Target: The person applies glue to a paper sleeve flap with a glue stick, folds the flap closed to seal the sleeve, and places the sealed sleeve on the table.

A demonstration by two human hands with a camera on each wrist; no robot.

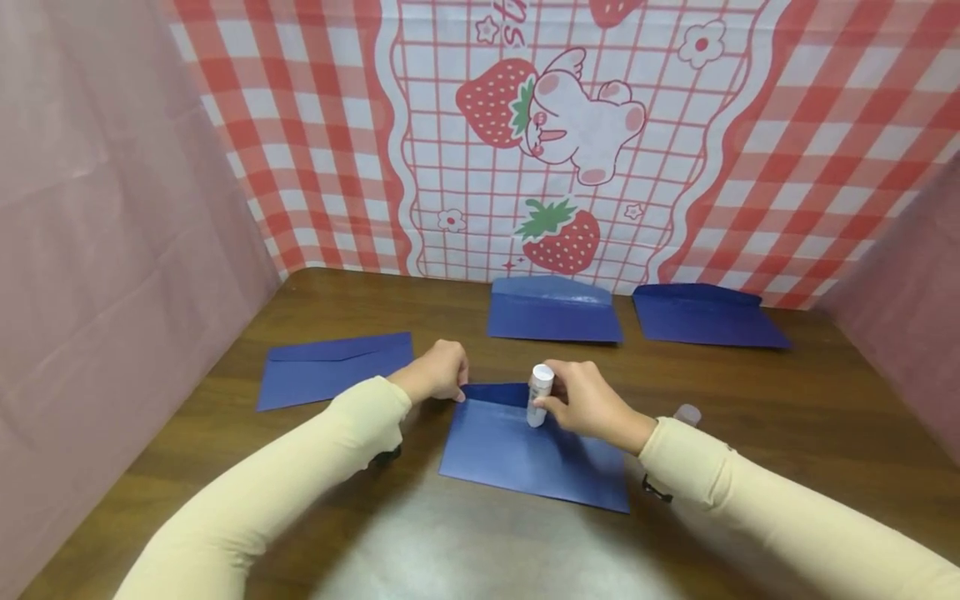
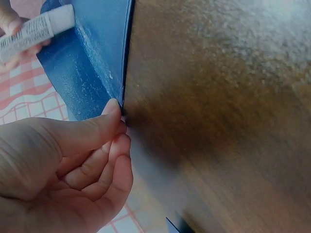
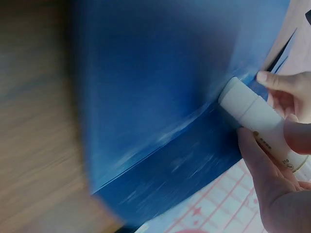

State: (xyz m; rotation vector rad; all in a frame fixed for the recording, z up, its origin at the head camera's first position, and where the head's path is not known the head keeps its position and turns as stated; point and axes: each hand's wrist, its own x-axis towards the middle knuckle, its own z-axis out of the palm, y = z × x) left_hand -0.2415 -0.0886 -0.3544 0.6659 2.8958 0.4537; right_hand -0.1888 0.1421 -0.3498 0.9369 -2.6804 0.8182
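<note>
A blue envelope (image 1: 525,458) lies on the table with its flap (image 3: 160,174) opened away from the person. My left hand (image 1: 442,371) pinches the envelope's left corner by the flap fold between thumb and fingers. In my right hand (image 1: 592,400) is a white glue stick (image 1: 540,396), gripped with thumb and fingers, its tip down at the fold. Whitish glue streaks (image 2: 97,58) show along the fold and on the flap in the left wrist view.
Another blue envelope (image 1: 330,375) lies to the left. Two more, one envelope (image 1: 555,321) at back centre and one envelope (image 1: 708,321) at back right, have raised flaps. A translucent cap (image 1: 687,414) stands by the right sleeve. A checked cloth (image 1: 322,125) hangs behind the wooden table (image 1: 847,433).
</note>
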